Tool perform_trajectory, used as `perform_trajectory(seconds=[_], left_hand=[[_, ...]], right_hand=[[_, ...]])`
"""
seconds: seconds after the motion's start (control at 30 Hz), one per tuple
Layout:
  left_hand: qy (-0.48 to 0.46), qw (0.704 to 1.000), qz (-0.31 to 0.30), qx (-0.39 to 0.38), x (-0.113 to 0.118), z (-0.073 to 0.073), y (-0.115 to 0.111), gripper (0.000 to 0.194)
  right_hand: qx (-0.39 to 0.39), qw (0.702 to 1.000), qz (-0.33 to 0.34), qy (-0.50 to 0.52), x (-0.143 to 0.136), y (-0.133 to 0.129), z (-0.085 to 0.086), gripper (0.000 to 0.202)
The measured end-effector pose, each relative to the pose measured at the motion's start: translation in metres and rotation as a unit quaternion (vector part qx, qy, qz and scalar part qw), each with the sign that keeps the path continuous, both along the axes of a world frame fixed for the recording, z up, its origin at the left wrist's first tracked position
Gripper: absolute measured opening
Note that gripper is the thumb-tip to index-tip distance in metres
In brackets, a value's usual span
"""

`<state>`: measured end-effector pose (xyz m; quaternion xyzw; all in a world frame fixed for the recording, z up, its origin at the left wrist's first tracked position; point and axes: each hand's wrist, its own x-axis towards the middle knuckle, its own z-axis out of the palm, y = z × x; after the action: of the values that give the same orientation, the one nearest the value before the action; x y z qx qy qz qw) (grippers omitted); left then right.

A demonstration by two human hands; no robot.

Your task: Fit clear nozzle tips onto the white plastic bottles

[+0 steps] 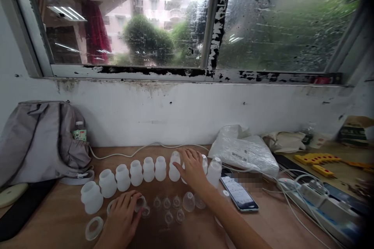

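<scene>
My left hand (124,211) is low over the table, its bent fingers and thumb around a translucent white ring (140,203). Just right of it sit several small clear teat-shaped pieces (166,203) and a clear dome cap (188,201). Farther back, my right hand (191,166) reaches over the right part of a curved row, fingers stretched and thumb spread. Its thumb overlaps a bottle with a clear domed top (174,171); other domed bottles (214,172) are partly hidden behind the hand. Open-topped white bottles (123,177) form the row's left part. A loose ring (94,228) lies near my left wrist.
At left are a grey backpack (43,136) and a dark flat object (27,212). A phone (239,192) lies right of the bottles, near a plastic bag (244,149). Cables and a power strip (318,202) occupy the right side. A wall and window stand behind.
</scene>
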<state>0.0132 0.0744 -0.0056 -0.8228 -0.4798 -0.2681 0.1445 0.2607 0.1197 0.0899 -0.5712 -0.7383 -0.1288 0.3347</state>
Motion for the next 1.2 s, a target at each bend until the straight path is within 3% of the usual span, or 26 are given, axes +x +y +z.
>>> perform_trajectory(seconds=[0.1, 0.2, 0.3, 0.37, 0.43, 0.53, 0.63, 0.73, 1.0, 1.2], left_hand=[[0.026, 0.999, 0.01, -0.027, -0.003, 0.003, 0.002, 0.021], [0.045, 0.999, 0.005, -0.026, 0.001, 0.002, 0.0, 0.021], [0.048, 0.999, -0.019, -0.009, 0.008, -0.003, -0.006, 0.02], [0.039, 0.998, -0.042, 0.01, 0.014, -0.009, -0.012, 0.022], [0.028, 0.997, -0.073, 0.018, 0.019, -0.016, -0.02, 0.025], [0.019, 0.993, -0.117, -0.013, 0.021, -0.026, -0.027, 0.024], [-0.001, 0.992, -0.121, -0.037, 0.02, -0.033, -0.025, 0.018], [-0.008, 0.992, -0.123, -0.026, 0.019, -0.036, -0.019, 0.016], [0.081, 0.992, -0.093, -0.005, 0.025, -0.018, -0.022, 0.023], [0.114, 0.989, -0.091, -0.002, 0.036, -0.011, -0.023, 0.022]], right_hand=[[0.015, 0.991, 0.12, 0.054, -0.014, -0.04, -0.015, 0.016], [0.003, 0.966, 0.259, -0.007, -0.029, -0.082, -0.059, 0.016], [0.025, 0.963, 0.265, -0.042, -0.033, -0.106, -0.106, 0.015], [-0.015, 0.973, 0.227, -0.025, -0.029, -0.112, -0.12, 0.019], [-0.056, 0.978, 0.2, 0.003, -0.025, -0.113, -0.119, 0.022], [-0.096, 0.983, 0.153, 0.043, -0.018, -0.113, -0.102, 0.021], [-0.132, 0.98, 0.127, 0.078, -0.016, -0.112, -0.091, 0.019], [-0.149, 0.975, 0.136, 0.091, -0.015, -0.113, -0.09, 0.021], [-0.107, 0.981, 0.163, 0.007, -0.015, -0.123, -0.099, 0.019], [-0.073, 0.988, 0.135, 0.004, -0.011, -0.119, -0.104, 0.017]])
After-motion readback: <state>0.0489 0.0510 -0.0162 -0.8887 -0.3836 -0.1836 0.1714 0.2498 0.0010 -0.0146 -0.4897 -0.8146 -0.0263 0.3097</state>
